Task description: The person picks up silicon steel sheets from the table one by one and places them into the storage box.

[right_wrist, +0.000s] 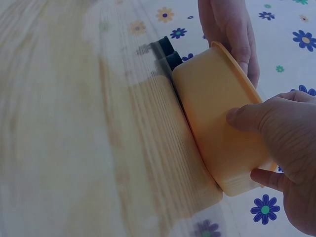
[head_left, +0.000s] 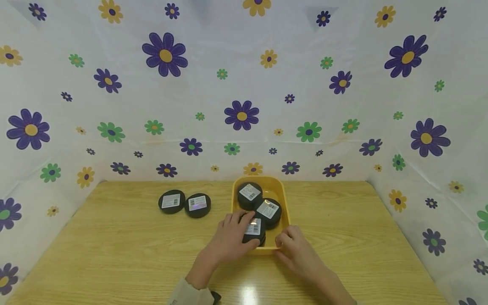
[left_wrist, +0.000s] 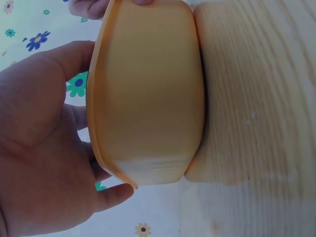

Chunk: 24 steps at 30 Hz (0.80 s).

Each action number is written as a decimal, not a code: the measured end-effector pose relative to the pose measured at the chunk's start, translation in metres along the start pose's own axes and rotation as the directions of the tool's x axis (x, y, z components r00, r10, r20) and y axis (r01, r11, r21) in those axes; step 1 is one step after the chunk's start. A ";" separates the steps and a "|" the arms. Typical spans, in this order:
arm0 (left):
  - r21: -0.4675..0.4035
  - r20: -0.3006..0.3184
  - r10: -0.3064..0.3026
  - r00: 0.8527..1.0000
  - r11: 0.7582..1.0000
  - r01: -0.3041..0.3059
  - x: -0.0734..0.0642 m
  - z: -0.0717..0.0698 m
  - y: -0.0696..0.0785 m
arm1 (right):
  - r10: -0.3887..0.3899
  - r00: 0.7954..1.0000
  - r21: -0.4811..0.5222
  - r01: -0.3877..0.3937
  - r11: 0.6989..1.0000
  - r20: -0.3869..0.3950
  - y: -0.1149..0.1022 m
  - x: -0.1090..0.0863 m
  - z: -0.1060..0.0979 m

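Observation:
A yellow plastic bin [head_left: 272, 242] holds round black containers with white labels. In its near left corner, my left hand [head_left: 228, 238] grips a black container [head_left: 253, 228] from above, thumb on the near side and fingers over the far left. My right hand [head_left: 299, 254] pinches the bin's near right corner, with the thumb [right_wrist: 242, 118] against the outer wall in the right wrist view. Two other black containers in the bin sit farther back, one in the far left [head_left: 250, 195] and one toward the middle right [head_left: 269, 212]. From the left wrist, the bin's wall hides the contents.
On the wooden table [head_left: 126, 250], left of the bin, two black labelled containers [head_left: 171, 201] [head_left: 198, 206] lie side by side. A white cloth with printed flowers [head_left: 206, 55] hangs behind and along both sides of the table.

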<state>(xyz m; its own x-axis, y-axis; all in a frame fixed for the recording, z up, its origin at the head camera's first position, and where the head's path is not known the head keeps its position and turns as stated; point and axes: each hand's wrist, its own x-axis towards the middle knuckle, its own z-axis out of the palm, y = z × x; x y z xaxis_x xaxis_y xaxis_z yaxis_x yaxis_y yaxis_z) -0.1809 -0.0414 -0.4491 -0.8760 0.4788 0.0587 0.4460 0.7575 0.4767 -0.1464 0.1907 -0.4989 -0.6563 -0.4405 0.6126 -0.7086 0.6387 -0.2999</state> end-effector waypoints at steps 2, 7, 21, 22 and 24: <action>0.000 0.002 0.002 1.000 1.000 -0.002 0.000 0.000 -0.001 | -0.001 1.000 0.000 0.001 1.000 -0.001 0.000 0.000 0.000; 0.011 0.006 0.007 1.000 1.000 -0.007 -0.001 0.000 -0.002 | 0.000 1.000 -0.005 0.000 1.000 0.001 0.001 -0.001 0.001; 0.020 0.019 0.029 0.999 0.999 -0.029 -0.001 -0.003 -0.002 | 0.001 1.000 -0.006 -0.001 1.000 -0.008 0.000 -0.001 0.002; 0.013 0.022 0.030 0.999 0.999 -0.030 -0.001 -0.003 -0.002 | 0.004 1.000 -0.005 -0.004 1.000 -0.006 0.000 -0.001 0.002; 0.009 0.030 0.030 0.999 1.000 -0.030 -0.002 -0.004 -0.003 | 0.007 1.000 -0.004 -0.007 1.000 -0.004 0.000 -0.001 0.001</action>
<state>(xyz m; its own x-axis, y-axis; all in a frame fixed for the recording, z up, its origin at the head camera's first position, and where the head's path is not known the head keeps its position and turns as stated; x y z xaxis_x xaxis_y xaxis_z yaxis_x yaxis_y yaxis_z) -0.1813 -0.0461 -0.4471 -0.8562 0.5146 0.0465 0.4740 0.7464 0.4672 -0.1461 0.1899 -0.5001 -0.6599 -0.4337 0.6135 -0.7031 0.6443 -0.3008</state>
